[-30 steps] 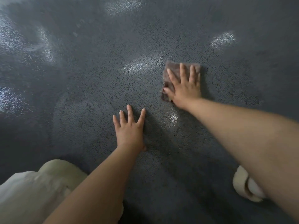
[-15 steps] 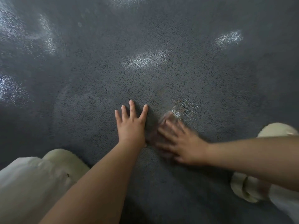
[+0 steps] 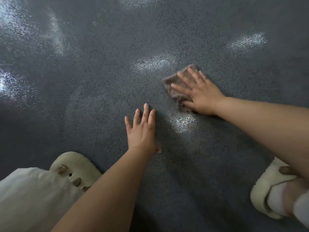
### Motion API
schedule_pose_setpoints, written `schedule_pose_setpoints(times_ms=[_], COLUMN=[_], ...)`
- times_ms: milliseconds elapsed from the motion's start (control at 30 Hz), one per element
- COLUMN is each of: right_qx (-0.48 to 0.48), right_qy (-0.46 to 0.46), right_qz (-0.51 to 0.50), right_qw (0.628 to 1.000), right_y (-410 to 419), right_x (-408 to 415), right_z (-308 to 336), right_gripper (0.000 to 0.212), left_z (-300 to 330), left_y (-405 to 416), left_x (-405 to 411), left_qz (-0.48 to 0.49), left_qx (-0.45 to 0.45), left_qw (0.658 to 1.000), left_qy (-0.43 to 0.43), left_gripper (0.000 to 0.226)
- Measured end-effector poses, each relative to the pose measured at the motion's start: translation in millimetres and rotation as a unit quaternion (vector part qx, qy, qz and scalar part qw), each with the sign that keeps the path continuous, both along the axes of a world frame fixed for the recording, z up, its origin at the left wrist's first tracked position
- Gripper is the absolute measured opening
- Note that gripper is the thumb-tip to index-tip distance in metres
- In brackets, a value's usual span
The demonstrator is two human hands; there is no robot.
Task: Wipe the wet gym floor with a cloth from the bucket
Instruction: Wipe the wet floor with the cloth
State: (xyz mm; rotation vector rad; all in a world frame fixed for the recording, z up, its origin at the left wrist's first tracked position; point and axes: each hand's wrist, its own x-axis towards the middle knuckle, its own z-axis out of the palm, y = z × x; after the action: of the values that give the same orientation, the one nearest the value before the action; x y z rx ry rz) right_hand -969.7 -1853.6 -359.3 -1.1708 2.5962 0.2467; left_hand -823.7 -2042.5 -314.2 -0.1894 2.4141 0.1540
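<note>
Person seen from above: both forearms bare, no sleeves, watch or rings visible; pale cream trouser leg [image 3: 31,195] at lower left; thick-soled cream foam slide sandals, left sandal [image 3: 75,166] with round vent holes, right sandal [image 3: 267,195] with broad straps

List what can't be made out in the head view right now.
- Bucket: out of frame.
- Cloth: mostly covered by the right hand, motion-blurred; its full shape can't be told.
- Left hand: thumb mostly hidden behind the palm.
- Right sandal: partly behind the right forearm.
</note>
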Motion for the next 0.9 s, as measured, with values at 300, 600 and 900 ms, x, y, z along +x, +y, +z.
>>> schedule_pose_setpoints(times_ms=[300, 600, 900], right_qx=[-0.025, -0.018, 0.101], right_qy=[-0.036, -0.114, -0.251], right_qz=[-0.253, -0.309, -0.187], right_qw=[0.966, 0.944, 0.944], right_y=[-72.1, -47.1, -46.0], right_x=[3.2, 172.7, 179.0], right_z=[5.2, 7.7, 79.4], right_gripper=[0.060, 0.064, 0.060], left_z=[-0.9, 19.7, 94.7], left_y=[0.4, -3.8, -10.4], left_x=[0.5, 12.2, 74.2], left_qz=[0.016, -0.020, 0.040], left_qx=[0.002, -0.013, -0.013], left_qw=[1.000, 1.000, 0.999], left_qy=[-0.011, 0.013, 0.029], left_gripper=[0.132, 0.083, 0.078])
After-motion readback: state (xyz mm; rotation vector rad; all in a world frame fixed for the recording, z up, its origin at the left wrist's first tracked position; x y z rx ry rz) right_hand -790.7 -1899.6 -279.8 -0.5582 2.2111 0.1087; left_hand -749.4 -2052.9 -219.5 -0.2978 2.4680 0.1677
